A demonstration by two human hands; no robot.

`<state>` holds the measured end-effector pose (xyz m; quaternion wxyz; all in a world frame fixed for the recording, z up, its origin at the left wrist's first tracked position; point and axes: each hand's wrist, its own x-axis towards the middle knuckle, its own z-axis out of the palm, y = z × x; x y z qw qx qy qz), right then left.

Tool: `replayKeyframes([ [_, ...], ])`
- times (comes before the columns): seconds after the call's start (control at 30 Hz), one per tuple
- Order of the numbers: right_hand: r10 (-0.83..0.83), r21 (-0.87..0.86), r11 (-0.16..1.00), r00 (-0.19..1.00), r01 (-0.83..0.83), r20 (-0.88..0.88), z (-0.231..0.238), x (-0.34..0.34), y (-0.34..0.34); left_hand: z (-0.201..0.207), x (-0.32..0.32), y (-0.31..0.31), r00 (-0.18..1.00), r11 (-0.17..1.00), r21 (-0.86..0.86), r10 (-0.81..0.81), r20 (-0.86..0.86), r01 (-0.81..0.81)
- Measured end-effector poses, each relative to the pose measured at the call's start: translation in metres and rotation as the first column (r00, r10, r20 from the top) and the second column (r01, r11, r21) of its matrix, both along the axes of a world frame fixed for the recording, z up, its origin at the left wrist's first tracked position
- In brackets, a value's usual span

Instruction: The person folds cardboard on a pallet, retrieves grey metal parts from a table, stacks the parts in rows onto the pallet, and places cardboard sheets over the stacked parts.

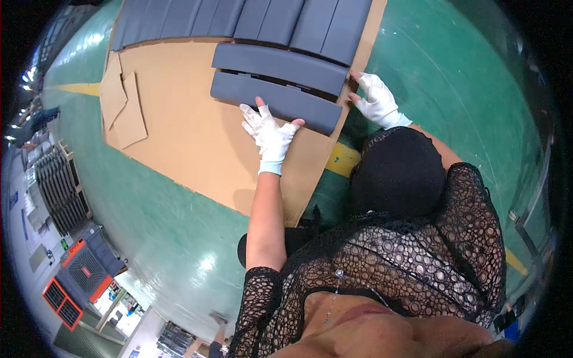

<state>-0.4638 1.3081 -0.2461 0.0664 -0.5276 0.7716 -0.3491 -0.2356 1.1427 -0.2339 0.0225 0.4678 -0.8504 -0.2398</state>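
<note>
Two long, slightly curved grey-blue panels lie across a cardboard sheet (pixel 185 131), a narrow dark gap between them. My left hand (pixel 268 136), in a white glove with some fingertips bare, is spread at the front edge of the nearer panel (pixel 274 100). Its fingertips reach that edge; I cannot tell whether they press on it. At the right ends of the nearer panel and the farther panel (pixel 280 63) is my right hand (pixel 376 100), gloved the same way. Its thumb and fingers are apart beside the cardboard's right edge.
A row of similar grey-blue panels (pixel 179 21) covers the cardboard's far part. Loose cardboard pieces (pixel 126 110) lie at its left. Around it is green floor (pixel 441 71) with yellow lines. Stacked grey parts (pixel 57 185) and an orange-and-grey machine (pixel 86 268) stand far left.
</note>
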Motion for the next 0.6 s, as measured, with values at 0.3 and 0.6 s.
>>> replayKeyframes([
  [0.3,0.074,0.254,0.964,0.997,-0.073,0.007,0.035,-0.003,-0.025,0.004,-0.001,0.001,1.0,0.997,-0.08,0.008,0.001,-0.008],
  [0.6,0.235,0.177,0.966,0.932,-0.191,-0.276,0.049,-0.005,-0.041,0.025,-0.038,0.041,0.953,0.943,-0.144,-0.301,0.021,0.301],
])
